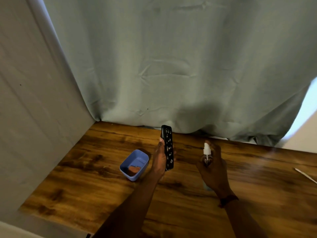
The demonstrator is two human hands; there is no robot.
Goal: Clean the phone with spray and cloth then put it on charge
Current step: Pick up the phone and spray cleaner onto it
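Nearest me, at six o'clock, my forearms reach out over the wooden table (89, 169), a dark wristband (228, 200) on the right wrist. My right hand (213, 172), at three o'clock from the phone, is wrapped round a small clear spray bottle (206, 154), one fingertip up by its white pump head. Which way the nozzle faces I cannot tell.

My left hand (159, 160) grips the phone (168, 148) by its long edges and holds it upright above the table, patterned dark case towards me. I judge the phone stiff, fairly light and slick, more so once wet, with glass that would not forgive a drop. So I'd keep the hold on the case edges, low on the body, clear of the face to be sprayed.

At eight o'clock from the phone sits a blue plastic tub (127, 162) with a reddish-brown wad (134, 169) inside, perhaps the cloth. Far out at three o'clock lies a thin white strip (305, 175); whether it is the charging lead I cannot tell. Beyond, at twelve, hangs a grey-green curtain (171, 66).
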